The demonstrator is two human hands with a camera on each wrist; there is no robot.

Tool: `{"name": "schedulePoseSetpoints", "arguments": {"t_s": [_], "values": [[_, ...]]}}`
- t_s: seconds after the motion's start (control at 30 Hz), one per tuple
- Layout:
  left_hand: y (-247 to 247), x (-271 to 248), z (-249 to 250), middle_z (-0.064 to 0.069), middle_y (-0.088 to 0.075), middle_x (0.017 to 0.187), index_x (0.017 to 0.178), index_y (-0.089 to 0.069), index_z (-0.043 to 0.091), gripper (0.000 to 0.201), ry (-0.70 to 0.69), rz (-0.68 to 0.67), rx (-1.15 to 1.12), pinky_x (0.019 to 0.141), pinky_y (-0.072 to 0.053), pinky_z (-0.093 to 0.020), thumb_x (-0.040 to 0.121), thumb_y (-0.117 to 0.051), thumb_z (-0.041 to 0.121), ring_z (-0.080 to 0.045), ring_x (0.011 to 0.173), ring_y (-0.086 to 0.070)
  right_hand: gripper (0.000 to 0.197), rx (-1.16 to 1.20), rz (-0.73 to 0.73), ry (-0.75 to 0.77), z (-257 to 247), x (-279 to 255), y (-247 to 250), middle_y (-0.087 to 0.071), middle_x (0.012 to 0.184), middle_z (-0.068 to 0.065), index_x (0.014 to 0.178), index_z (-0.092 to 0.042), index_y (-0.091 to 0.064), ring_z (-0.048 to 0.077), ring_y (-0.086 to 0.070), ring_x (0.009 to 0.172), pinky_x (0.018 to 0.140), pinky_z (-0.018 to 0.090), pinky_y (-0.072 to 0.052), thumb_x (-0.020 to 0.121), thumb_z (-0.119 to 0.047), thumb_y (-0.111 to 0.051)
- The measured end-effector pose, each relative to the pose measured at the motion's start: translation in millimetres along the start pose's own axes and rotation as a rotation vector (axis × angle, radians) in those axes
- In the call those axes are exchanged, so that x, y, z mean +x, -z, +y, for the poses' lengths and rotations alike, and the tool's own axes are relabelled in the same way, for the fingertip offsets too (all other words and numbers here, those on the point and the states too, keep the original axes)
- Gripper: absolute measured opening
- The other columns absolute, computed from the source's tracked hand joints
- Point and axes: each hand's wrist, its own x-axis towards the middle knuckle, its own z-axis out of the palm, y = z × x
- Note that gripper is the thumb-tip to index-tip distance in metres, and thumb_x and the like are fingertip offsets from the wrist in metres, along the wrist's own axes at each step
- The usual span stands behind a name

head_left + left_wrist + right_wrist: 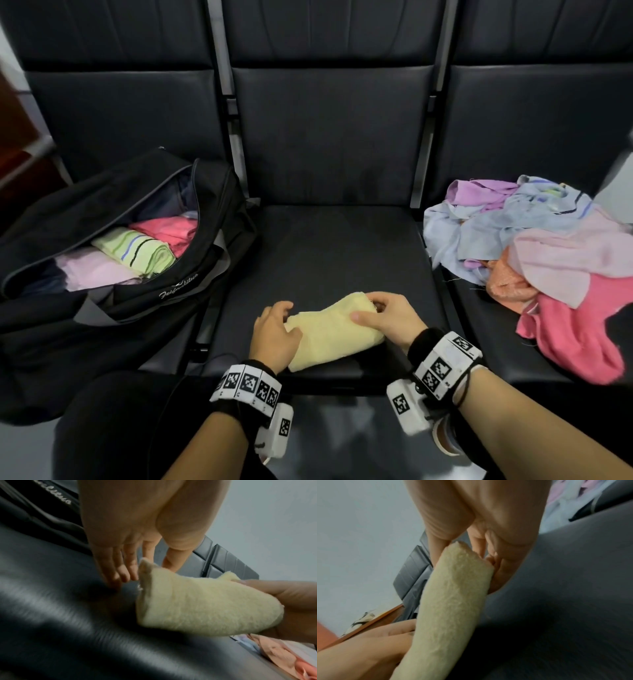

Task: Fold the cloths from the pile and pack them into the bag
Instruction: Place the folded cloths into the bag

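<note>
A row of three black padded seats fills the space, and the person faces the middle one. On the left seat sits a black duffel bag, unzipped and gaping, with folded cloths inside: a pale pink one, a green striped towel and a bright pink one side by side. On the right seat lies the loose pile of cloths, lilac, pale blue, light pink, orange and hot pink all tumbled together, one pink corner spilling toward the seat's front edge.

Near the front of the middle seat rests a folded yellow towel, a thick fluffy bundle lying at a slant. The right hand has its far end pinched, thumb on top and fingers curled behind. The left hand lies at the nearer end with thumb on top of the cloth; its fingers stretch out almost straight, tips down on the seat just beside the towel's edge. Both wrists carry bands with black-and-white marker squares.
</note>
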Motion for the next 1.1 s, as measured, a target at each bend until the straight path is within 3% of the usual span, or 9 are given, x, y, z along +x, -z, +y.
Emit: {"name": "schedulePoseSetpoints", "arguments": {"t_s": [0.17, 0.23, 0.37, 0.5, 0.57, 0.7, 0.83, 0.97, 1.1], "values": [[19.4, -8.0, 33.6, 0.015, -0.034, 0.145, 0.149, -0.033, 0.037, 0.090, -0.201, -0.283, -0.147, 0.118, -0.028, -0.030, 0.067, -0.069, 0.021, -0.008, 0.142, -0.026, 0.029, -0.394, -0.098, 0.284, -57.4, -7.1, -8.4, -0.063, 0.089, 0.000, 0.091, -0.028, -0.071, 0.012, -0.058, 0.079, 0.074, 0.027, -0.047, 0.067, -0.028, -0.088], [24.9, -12.1, 41.9, 0.009, -0.043, 0.146, 0.149, -0.036, 0.035, 0.093, -0.254, -0.352, -0.240, 0.115, -0.038, -0.037, 0.065, -0.074, 0.022, -0.010, 0.138, -0.040, 0.032, -0.502, -0.168, 0.388, -78.8, -10.2, -13.2, -0.055, 0.088, -0.004, 0.094, -0.034, -0.071, 0.007, -0.054, 0.078, 0.072, 0.020, -0.042, 0.067, -0.031, -0.087], [35.7, -18.0, 46.4, 0.003, -0.069, 0.120, 0.132, -0.055, 0.025, 0.069, -0.266, -0.385, -0.362, 0.097, -0.053, -0.047, 0.070, -0.085, 0.014, -0.014, 0.112, -0.066, 0.035, -0.605, -0.258, 0.466, -113.3, -9.7, -24.4, -0.051, 0.091, -0.009, 0.102, -0.034, -0.072, 0.004, -0.053, 0.080, 0.075, 0.015, -0.043, 0.070, -0.030, -0.085], [50.3, -16.4, 42.5, -0.002, -0.072, 0.115, 0.126, -0.060, 0.019, 0.053, -0.260, -0.324, -0.499, 0.094, -0.055, -0.045, 0.078, -0.078, 0.004, -0.017, 0.108, -0.069, 0.041, -0.599, -0.216, 0.526, -133.7, -2.0, -44.2, -0.051, 0.091, -0.013, 0.107, -0.037, -0.071, 0.003, -0.055, 0.084, 0.074, 0.013, -0.041, 0.067, -0.033, -0.083], [61.3, -13.2, 38.1, -0.003, -0.074, 0.111, 0.122, -0.061, 0.018, 0.047, -0.237, -0.241, -0.596, 0.090, -0.056, -0.040, 0.079, -0.075, 0.004, -0.018, 0.105, -0.070, 0.057, -0.506, -0.133, 0.557, -137.4, 5.0, -55.8, -0.052, 0.099, -0.017, 0.122, -0.041, -0.063, 0.000, -0.056, 0.095, 0.081, 0.011, -0.042, 0.068, -0.040, -0.080], [87.5, -4.8, 29.0, -0.004, -0.075, 0.110, 0.117, -0.064, 0.021, 0.044, -0.143, -0.076, -0.866, 0.083, -0.058, -0.034, 0.076, -0.073, 0.008, -0.022, 0.104, -0.071, 0.082, -0.190, -0.212, 0.296, -140.6, 22.3, -78.7, -0.058, 0.125, -0.012, 0.145, -0.034, -0.040, 0.007, -0.060, 0.114, 0.094, 0.025, -0.051, 0.074, -0.044, -0.082], [122.3, 6.1, 20.8, -0.004, -0.074, 0.113, 0.121, -0.062, 0.020, 0.046, -0.091, 0.046, -0.961, 0.083, -0.058, -0.035, 0.077, -0.074, 0.016, -0.021, 0.106, -0.071, 0.056, -0.143, -0.474, 0.187, -144.8, 37.5, -111.2, -0.072, 0.116, -0.004, 0.123, -0.025, -0.060, 0.015, -0.068, 0.108, 0.087, 0.031, -0.057, 0.075, -0.044, -0.082], [164.2, 12.9, 3.8, -0.005, -0.073, 0.116, 0.126, -0.061, 0.017, 0.047, -0.063, 0.051, -0.950, 0.091, -0.057, -0.043, 0.081, -0.073, 0.021, -0.023, 0.109, -0.070, 0.043, -0.158, -0.440, 0.234, -168.0, 56.3, -153.0, -0.075, 0.105, -0.001, 0.110, -0.019, -0.065, 0.017, -0.072, 0.096, 0.080, 0.035, -0.060, 0.076, -0.039, -0.081], [210.5, 25.7, -18.0, -0.007, -0.075, 0.112, 0.122, -0.063, 0.011, 0.034, -0.030, 0.118, -0.881, 0.090, -0.058, -0.042, 0.089, -0.071, 0.007, -0.024, 0.105, -0.071, 0.030, -0.175, -0.451, 0.282, -185.8, 76.5, -207.1, -0.074, 0.100, -0.002, 0.108, -0.017, -0.063, 0.012, -0.071, 0.092, 0.072, 0.026, -0.057, 0.083, -0.019, -0.079]]}}
